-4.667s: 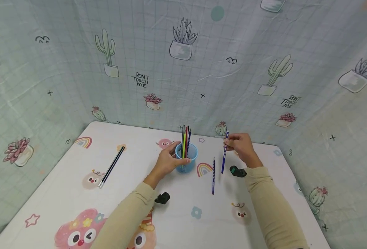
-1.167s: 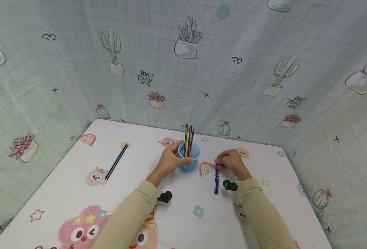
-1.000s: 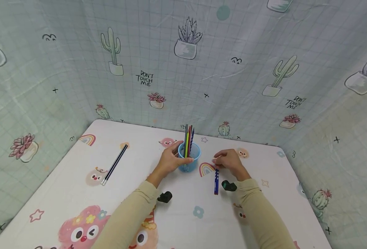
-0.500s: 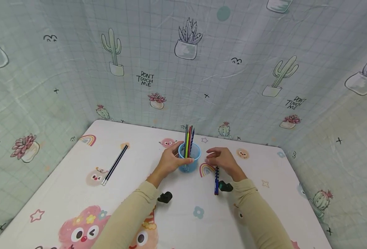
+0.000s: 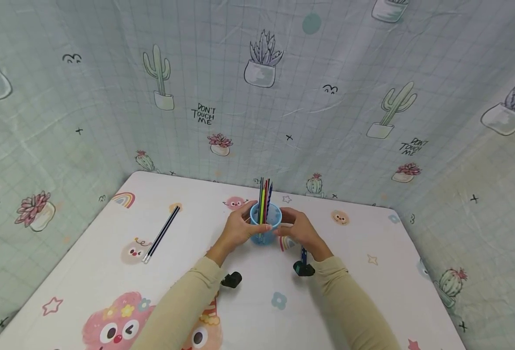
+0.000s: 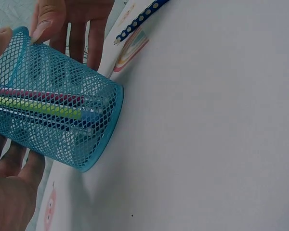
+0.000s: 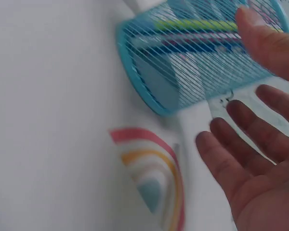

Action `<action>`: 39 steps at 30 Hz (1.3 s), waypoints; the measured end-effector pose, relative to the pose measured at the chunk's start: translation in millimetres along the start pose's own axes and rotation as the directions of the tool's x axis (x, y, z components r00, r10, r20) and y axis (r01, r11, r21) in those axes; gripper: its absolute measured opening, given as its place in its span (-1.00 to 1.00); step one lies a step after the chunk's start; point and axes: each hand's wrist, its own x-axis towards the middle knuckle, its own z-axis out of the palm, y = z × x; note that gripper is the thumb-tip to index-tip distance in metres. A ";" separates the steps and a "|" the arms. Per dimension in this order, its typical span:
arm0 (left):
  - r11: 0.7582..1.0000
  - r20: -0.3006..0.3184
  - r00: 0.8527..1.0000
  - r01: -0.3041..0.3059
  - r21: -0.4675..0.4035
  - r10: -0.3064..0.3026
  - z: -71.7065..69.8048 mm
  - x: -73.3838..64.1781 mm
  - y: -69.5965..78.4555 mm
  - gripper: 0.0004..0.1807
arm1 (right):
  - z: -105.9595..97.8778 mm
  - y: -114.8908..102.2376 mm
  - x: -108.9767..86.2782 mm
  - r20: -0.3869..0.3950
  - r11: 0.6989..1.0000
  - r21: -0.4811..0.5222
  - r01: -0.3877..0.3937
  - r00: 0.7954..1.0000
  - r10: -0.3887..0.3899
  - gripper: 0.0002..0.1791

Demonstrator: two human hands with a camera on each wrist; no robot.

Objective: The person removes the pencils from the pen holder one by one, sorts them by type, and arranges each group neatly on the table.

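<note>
While beige sleeves (image 5: 179, 296) reached in from the near edge, a blue dotted pencil (image 6: 139, 21) lay partly hidden on the white table (image 5: 262, 321) beside the right wrist. Beyond it, the left hand (image 5: 236, 228) held the light-blue mesh pencil cup (image 6: 62, 84), thumb and fingers curled round its side. Opposite, the right hand (image 5: 300, 227) was wide, fingers spread and thumb by the rim; whether it touched could not be told. Several pencils (image 5: 263, 199), yellow-green and red among them, stood in the cup. Two dark pencils (image 5: 162, 235) lay well to its left; farthest back hung a cactus-printed cloth (image 5: 283, 116).
</note>
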 end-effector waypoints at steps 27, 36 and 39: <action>0.997 0.009 0.997 -0.072 0.017 0.072 -16.0 7.7 16.4 -0.21 | 41.2 4.2 9.3 -0.203 0.997 -0.074 0.031 0.978 -0.046 0.00; 0.984 -0.086 0.981 -0.171 0.058 0.176 -17.7 30.8 30.7 -0.49 | 42.6 2.9 9.1 -0.224 0.998 -0.057 0.003 0.974 -0.015 0.02; 0.982 -0.101 0.979 -0.169 0.087 0.177 -14.8 37.1 34.1 -0.56 | 42.1 3.7 8.8 -0.226 0.999 -0.054 0.002 0.974 -0.014 0.01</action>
